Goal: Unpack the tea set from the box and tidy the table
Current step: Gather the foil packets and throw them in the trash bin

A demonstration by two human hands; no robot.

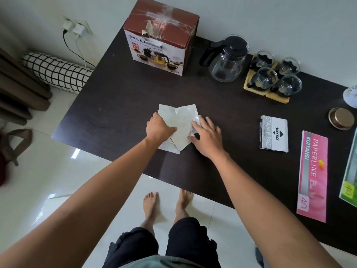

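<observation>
On the dark wooden table (119,97), the left hand (159,127) lies knuckles-up on a loose stack of pale, crumpled wrapping sheets (179,122), its fingers curled onto the paper; the right hand (206,135) rests flat with fingers spread on the stack's right edge. The brown-topped cardboard tea set box (160,38) stands at the far edge, taped shut; right of it are the clear glass teapot with black lid and handle (226,59) and four small glass cups (276,76) on light wooden coasters (255,89).
</observation>
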